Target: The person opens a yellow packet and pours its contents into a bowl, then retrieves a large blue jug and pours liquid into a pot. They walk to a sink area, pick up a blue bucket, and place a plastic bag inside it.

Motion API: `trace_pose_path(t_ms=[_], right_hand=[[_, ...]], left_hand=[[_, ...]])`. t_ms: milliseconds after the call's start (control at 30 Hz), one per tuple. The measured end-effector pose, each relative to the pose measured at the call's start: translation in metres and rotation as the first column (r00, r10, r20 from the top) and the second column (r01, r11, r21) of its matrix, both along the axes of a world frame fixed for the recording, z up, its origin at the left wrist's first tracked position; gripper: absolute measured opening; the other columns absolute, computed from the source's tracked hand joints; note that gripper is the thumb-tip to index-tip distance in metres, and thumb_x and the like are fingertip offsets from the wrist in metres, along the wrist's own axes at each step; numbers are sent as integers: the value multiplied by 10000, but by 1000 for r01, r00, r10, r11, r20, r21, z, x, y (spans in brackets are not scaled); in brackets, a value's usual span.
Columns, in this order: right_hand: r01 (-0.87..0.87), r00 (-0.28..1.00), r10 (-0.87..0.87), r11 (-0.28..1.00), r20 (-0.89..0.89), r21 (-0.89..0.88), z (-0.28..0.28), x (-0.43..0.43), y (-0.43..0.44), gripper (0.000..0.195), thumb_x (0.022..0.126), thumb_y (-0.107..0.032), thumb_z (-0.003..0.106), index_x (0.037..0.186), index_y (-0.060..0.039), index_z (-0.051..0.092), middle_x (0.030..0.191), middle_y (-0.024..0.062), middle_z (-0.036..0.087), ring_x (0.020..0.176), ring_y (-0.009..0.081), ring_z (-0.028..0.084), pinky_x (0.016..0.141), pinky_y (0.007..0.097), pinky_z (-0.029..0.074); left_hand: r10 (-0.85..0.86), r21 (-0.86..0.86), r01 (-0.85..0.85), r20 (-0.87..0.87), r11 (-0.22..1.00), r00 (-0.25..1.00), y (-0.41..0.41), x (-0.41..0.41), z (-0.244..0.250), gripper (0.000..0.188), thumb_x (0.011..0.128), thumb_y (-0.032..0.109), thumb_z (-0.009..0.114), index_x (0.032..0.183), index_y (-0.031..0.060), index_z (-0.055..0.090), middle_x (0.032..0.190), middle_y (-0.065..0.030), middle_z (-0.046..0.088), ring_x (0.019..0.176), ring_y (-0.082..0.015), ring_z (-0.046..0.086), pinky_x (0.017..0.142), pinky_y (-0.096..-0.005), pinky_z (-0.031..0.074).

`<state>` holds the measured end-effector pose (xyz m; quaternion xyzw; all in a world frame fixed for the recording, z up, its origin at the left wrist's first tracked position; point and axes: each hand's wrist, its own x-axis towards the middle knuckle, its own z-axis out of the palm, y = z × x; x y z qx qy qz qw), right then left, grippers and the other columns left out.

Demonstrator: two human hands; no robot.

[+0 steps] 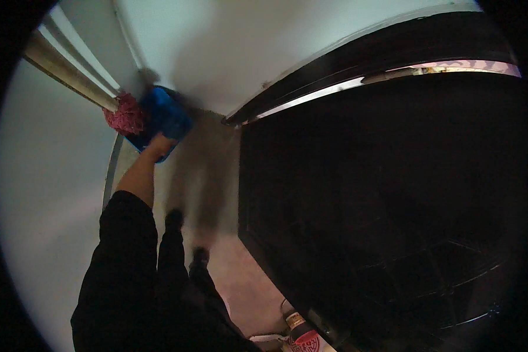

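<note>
My left hand (159, 146), bare below a dark sleeve, reaches down into the corner and closes over the near edge of a blue plastic container (182, 121). Blur hides how its fingers lie. The container looks roughly rectangular, and its exact kind is hard to make out. A reddish-pink mop head (126, 115) rests at its left side, partly over it. From the mop head a pale brown pole (70, 72) leans up to the upper left, with white poles beside it. My right hand is out of view.
Pale walls (48, 176) meet at the corner. A large dark panel, seemingly a door (378, 176), fills the right side, with a bright gap along its top. A red-capped bottle (300, 328) stands at the bottom. My feet are on the grey floor (202, 176).
</note>
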<state>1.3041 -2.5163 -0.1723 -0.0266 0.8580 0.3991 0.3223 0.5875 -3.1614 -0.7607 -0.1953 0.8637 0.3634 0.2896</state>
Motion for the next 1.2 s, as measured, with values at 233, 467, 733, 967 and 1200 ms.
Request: trace_pose_path(t_ms=[233,467,733,967,1200], right_hand=[[26,994,-23,999,105,-25,7,19,41,769,914,-589,666,1511,-138,488,1441,89,581,1277,226,573,1078,390,474],[570,489,-836,523,-249,-634,-10,-113,47,712,819,-351,749,1436,-67,536,1377,105,609,1232,255,583,1067,376,464],[169,214,-975,95,-58,-981,1,-161,78,695,710,-80,845,1350,14,591,1305,124,642,1180,288,595,1054,361,452],[15,471,-881,-29,33,-999,21,-166,80,513,767,-128,883,1212,-5,659,1181,141,690,1073,303,645,954,350,522],[63,655,-749,-82,103,-995,26,-161,108,491,747,-95,865,1174,7,646,1103,91,688,998,230,646,904,347,520]], left_hand=[[-6,-26,7,31,1000,999,109,131,53,452,970,413,586,1196,25,637,1235,-273,660,1168,-465,621,1015,-540,479],[-145,52,144,7,988,989,165,232,118,446,1005,402,555,1204,13,642,1216,-267,663,1143,-448,631,983,-509,490],[-316,24,316,-22,948,949,275,377,198,443,1007,411,582,1197,18,657,1206,-251,673,1142,-425,644,975,-493,512],[-354,-6,354,6,935,935,328,479,213,516,1028,448,527,1236,-8,653,1215,-260,673,1164,-435,635,999,-482,514],[-296,32,295,55,955,954,372,576,204,549,1004,474,533,1195,-23,670,1214,-274,676,1145,-432,645,996,-493,512]])
